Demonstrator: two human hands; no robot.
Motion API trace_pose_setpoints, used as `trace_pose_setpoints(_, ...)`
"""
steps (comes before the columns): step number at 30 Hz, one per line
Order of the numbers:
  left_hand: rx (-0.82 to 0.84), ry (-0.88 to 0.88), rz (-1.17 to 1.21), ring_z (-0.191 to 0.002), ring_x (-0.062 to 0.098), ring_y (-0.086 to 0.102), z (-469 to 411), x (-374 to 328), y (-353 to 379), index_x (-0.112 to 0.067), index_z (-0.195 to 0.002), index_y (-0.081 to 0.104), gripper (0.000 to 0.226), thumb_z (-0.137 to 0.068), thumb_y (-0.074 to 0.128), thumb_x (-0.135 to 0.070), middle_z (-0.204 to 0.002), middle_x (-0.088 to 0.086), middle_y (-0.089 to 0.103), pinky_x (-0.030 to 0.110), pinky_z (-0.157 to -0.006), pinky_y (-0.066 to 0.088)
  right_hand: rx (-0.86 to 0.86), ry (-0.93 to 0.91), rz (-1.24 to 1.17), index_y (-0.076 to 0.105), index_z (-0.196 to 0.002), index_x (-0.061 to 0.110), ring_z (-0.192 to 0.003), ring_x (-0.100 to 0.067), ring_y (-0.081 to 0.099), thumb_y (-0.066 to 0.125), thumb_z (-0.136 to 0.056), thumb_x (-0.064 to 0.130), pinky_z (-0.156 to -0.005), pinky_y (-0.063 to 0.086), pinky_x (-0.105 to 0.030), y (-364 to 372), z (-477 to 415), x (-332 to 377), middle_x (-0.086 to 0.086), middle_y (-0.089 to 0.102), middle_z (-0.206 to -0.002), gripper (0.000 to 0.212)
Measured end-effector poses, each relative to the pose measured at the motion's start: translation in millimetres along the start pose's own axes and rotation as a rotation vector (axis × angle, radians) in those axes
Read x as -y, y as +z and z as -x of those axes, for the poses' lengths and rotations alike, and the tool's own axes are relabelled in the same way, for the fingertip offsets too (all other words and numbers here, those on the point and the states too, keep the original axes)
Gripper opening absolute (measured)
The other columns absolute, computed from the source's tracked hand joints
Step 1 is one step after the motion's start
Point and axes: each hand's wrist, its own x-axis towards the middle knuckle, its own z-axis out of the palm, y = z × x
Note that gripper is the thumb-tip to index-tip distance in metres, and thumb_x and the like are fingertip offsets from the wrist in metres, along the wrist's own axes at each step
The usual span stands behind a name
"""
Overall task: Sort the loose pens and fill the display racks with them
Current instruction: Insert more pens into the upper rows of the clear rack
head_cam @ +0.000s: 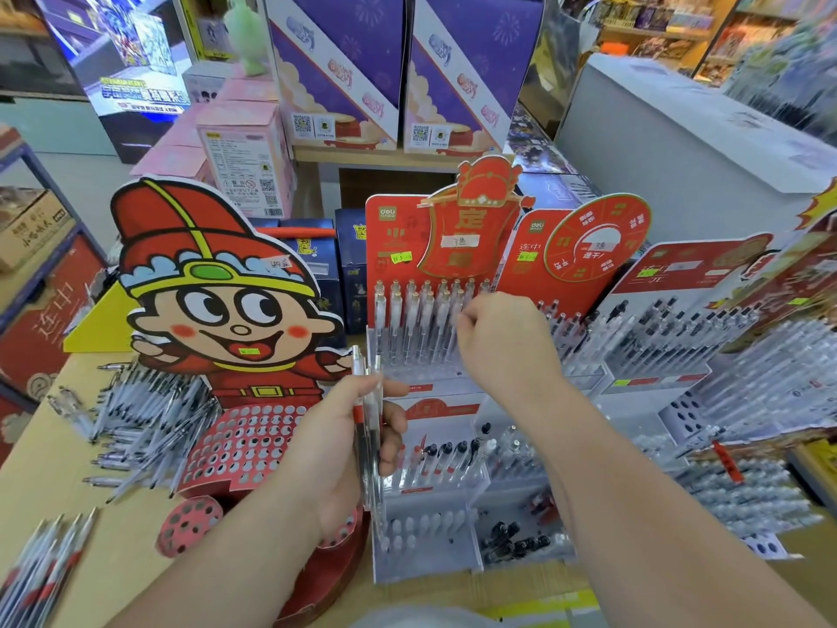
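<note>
A bundle of clear plastic pens [367, 428] with red bands is gripped upright by the left hand [337, 451], the fingers wrapped round it, in front of the red-backed clear plastic tiered rack [394, 228]. The rack's top tier is filled with slim clear pens; white- and black-tipped pens are held in the lower tiers. The right hand [502, 342] is held at the top row, fingers curled; whether a pen is pinched cannot be told. A heap of loose clear pens [145, 414] lies on the pale wooden bench [127, 537] beside a red cardboard cartoon-figure rack [235, 441] punched with round holes.
</note>
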Motion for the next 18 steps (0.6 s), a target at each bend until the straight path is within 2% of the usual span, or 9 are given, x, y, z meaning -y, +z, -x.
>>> trace_pose_setpoints(3,0.058,0.004,-0.004,-0.049,0.019,0.04,1.0,0.1,2.1,-0.002,-0.111,0.066,0.033,-0.101,0.046,-0.025,-0.07,0.012,0.054,0.03,-0.047,0.034,0.003,-0.085,-0.134,0.058,-0.066,0.013,-0.052,-0.011,0.05,0.051,-0.1,0.022,-0.053,0.037,-0.027,-11.7,16.2,3.0,0.004,0.055,-0.058,0.036)
trace_pose_setpoints(6,0.147,0.015,-0.033,-0.047,0.019,0.039,2.3,0.8,9.6,0.003,-0.108,0.066,0.033,-0.101,0.045,-0.022,-0.07,0.014,0.053,0.029,-0.046,0.033,0.252,0.015,-0.573,0.075,-0.086,0.02,-0.064,-0.012,0.064,0.063,-0.097,0.033,-0.059,0.054,-0.029,-22.5,33.8,9.6,0.005,0.068,-0.069,0.021)
trace_pose_setpoints(9,0.225,0.01,-0.146,-0.044,0.018,0.038,5.9,-0.2,20.1,0.005,-0.084,0.061,0.038,-0.101,0.043,-0.025,-0.057,0.012,0.051,0.031,-0.047,0.032,0.449,0.102,-0.846,0.076,-0.082,0.015,-0.057,-0.004,0.057,0.071,-0.092,0.031,-0.059,0.049,-0.02,-22.1,43.4,6.4,0.007,0.062,-0.06,0.019)
trace_pose_setpoints(12,0.262,0.008,-0.182,-0.044,0.02,0.039,6.7,-0.9,25.9,0.001,-0.075,0.061,0.042,-0.102,0.043,-0.026,-0.059,0.015,0.051,0.031,-0.047,0.034,0.475,0.115,-0.993,0.072,-0.081,0.004,-0.065,-0.018,0.059,0.072,-0.093,0.024,-0.072,0.058,-0.03,-21.4,45.5,-2.9,-0.023,0.058,-0.069,0.023)
trace_pose_setpoints(13,0.268,0.002,-0.191,-0.046,0.02,0.041,6.4,-0.9,26.6,0.002,-0.076,0.062,0.042,-0.101,0.043,-0.027,-0.061,0.017,0.052,0.031,-0.048,0.035,0.466,0.11,-1.009,0.071,-0.083,0.003,-0.066,-0.018,0.059,0.071,-0.093,0.023,-0.071,0.057,-0.029,-22.4,46.4,-5.8,-0.024,0.058,-0.07,0.023)
trace_pose_setpoints(15,0.267,0.0,-0.223,-0.05,0.022,0.047,4.3,-0.5,28.2,0.003,-0.084,0.065,0.04,-0.101,0.045,-0.028,-0.069,0.02,0.059,0.032,-0.051,0.038,0.426,0.103,-0.996,0.072,-0.084,0.003,-0.061,-0.008,0.054,0.069,-0.094,0.021,-0.06,0.047,-0.017,-26.5,47.7,-8.6,-0.008,0.057,-0.065,0.021)
trace_pose_setpoints(18,0.245,0.022,-0.225,-0.056,0.026,0.054,-0.9,-1.1,30.8,0.004,-0.107,0.066,0.035,-0.103,0.045,-0.024,-0.083,0.021,0.067,0.034,-0.052,0.043,0.371,0.118,-1.01,0.074,-0.09,0.007,-0.058,-0.001,0.052,0.064,-0.097,0.017,-0.057,0.042,-0.012,-30.2,47.9,-12.6,0.005,0.06,-0.065,0.016)
